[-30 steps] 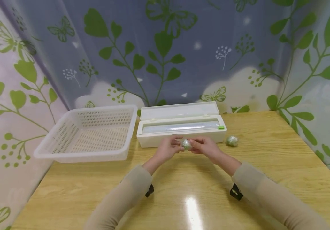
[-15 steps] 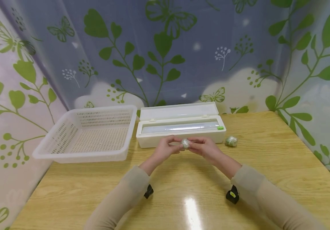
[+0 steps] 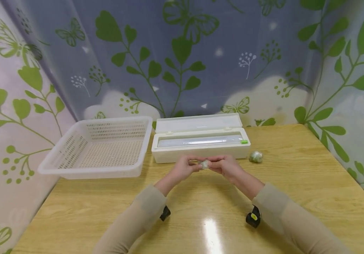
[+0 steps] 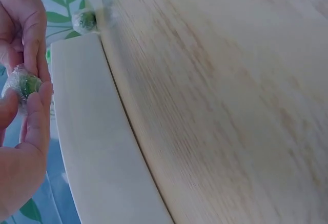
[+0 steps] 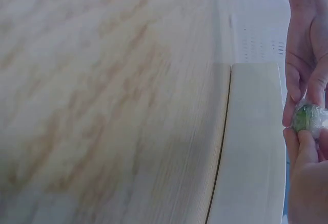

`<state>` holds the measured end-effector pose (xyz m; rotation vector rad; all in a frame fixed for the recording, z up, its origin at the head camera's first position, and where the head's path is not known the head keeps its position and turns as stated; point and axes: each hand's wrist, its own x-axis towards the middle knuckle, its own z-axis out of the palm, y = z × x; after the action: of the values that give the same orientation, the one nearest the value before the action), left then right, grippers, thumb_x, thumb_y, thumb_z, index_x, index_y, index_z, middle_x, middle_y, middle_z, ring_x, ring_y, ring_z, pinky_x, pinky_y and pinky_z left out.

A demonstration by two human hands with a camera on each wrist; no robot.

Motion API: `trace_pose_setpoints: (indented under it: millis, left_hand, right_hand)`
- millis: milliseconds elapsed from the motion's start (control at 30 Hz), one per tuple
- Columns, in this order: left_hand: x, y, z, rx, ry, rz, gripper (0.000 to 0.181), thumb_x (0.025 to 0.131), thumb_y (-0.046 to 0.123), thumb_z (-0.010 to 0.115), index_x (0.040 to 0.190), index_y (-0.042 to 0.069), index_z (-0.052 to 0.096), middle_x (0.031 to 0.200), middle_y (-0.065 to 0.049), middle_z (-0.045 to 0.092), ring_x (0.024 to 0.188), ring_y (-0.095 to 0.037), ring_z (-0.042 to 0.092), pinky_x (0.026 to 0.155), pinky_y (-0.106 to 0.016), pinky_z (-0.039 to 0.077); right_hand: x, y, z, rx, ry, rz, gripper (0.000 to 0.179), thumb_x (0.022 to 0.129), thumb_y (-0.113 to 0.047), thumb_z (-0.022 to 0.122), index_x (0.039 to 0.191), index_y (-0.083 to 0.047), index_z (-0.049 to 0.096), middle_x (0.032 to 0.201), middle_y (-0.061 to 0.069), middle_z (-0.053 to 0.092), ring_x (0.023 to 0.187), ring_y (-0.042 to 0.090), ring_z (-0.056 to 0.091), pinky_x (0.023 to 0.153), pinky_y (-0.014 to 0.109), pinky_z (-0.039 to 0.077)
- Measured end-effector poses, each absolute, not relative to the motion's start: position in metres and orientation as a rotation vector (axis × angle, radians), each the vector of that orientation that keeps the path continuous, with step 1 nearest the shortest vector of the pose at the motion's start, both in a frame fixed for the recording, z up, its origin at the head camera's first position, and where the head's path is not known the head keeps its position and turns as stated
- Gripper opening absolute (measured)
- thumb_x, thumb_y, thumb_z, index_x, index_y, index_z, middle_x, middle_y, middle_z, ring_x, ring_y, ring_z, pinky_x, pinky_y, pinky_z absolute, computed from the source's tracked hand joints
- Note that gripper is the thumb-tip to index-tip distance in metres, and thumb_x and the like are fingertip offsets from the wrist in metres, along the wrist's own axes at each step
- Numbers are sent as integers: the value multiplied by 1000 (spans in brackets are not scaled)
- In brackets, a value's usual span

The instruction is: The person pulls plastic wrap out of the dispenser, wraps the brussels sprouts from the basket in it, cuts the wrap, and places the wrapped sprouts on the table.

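Between my two hands is a small green ball wrapped in clear cling film (image 3: 204,164), its green side showing in both wrist views. My left hand (image 3: 183,170) pinches it from one side with thumb and fingertips. From the other side my right hand (image 3: 230,170) pinches it the same way. Both hands are in front of a long white box (image 3: 201,154) with its lid raised, where a roll of cling film (image 3: 201,141) lies. Another film-wrapped green ball (image 3: 256,157) rests on the table just off the box's right end.
A white plastic basket (image 3: 90,175) with slotted sides stands left of the box. The wooden table (image 3: 299,183) extends toward me and to the right. A patterned curtain (image 3: 137,102) hangs behind.
The fingers have shifted their hold around the wrapped ball and turned it. Both hands sit slightly lower in the head view. The other ball and the box stay in place.
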<state>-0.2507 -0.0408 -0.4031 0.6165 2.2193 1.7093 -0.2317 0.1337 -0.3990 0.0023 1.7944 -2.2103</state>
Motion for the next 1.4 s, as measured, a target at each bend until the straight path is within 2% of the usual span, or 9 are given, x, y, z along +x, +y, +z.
trace_pose_setpoints:
  millis: [133,267,333,433,567,767,933,1200,1400]
  left_hand:
    - [-250,-41,-404,586,2225,1683,26,82,-8,55,108,-7,58,112,-18,54,86,-28,61,71,-29,50]
    - [-249,-42,-407,534,2153,1717,30,88,3,52,117,-4,53,114,-20,52,88,-27,60,72,-30,50]
    - [-250,-43,-407,527,2102,1745,34,89,8,52,122,-3,49,117,-21,50,91,-27,59,74,-31,49]
    - [-250,-44,-407,545,2061,1757,39,88,10,54,125,-1,47,121,-21,48,94,-28,58,75,-33,49]
    - [-249,-44,-405,547,2106,1722,40,86,7,57,124,-1,47,121,-19,48,91,-26,59,73,-32,49]
    - [-242,-40,-393,529,2169,1714,45,84,5,60,125,-1,44,113,-18,51,84,-24,60,70,-34,50]
    - [-228,-37,-376,543,2197,1701,40,82,2,60,119,-5,46,111,-20,50,82,-23,58,67,-35,51]
    - [-231,-42,-383,615,2200,1635,42,83,7,61,121,-4,46,117,-21,49,86,-30,59,72,-46,48]
    - [-244,-57,-402,702,2273,1559,41,85,15,61,119,-3,49,118,-21,49,90,-25,57,75,-41,47]
  right_hand:
    - [-230,134,-402,-12,1837,-2165,36,85,6,51,117,18,39,94,12,59,81,14,59,76,24,47]
    - [-231,139,-404,-156,1955,-2025,38,90,-6,49,119,13,36,109,24,52,95,27,57,82,33,45]
    - [-233,144,-405,-251,2058,-1930,41,90,-15,50,120,11,38,116,27,48,103,32,52,84,37,44]
    - [-234,150,-406,-405,2277,-1766,44,88,-23,55,119,6,45,118,23,49,107,34,49,84,40,43]
    - [-234,152,-405,-641,2554,-1583,46,83,-24,63,118,2,50,115,17,54,105,32,50,83,41,44]
    - [-231,146,-402,-910,2835,-1349,46,77,-16,70,116,1,54,108,13,58,98,27,54,79,39,46]
    - [-228,142,-402,-1116,3013,-1146,41,73,-16,73,110,-3,60,99,7,62,89,20,57,73,35,48]
    - [-224,148,-402,-1081,3000,-1159,36,72,-12,73,105,-4,62,97,4,62,85,17,56,71,34,47]
    - [-223,170,-405,-977,3001,-1128,37,72,-10,72,106,-1,61,96,7,61,84,18,55,70,38,47]
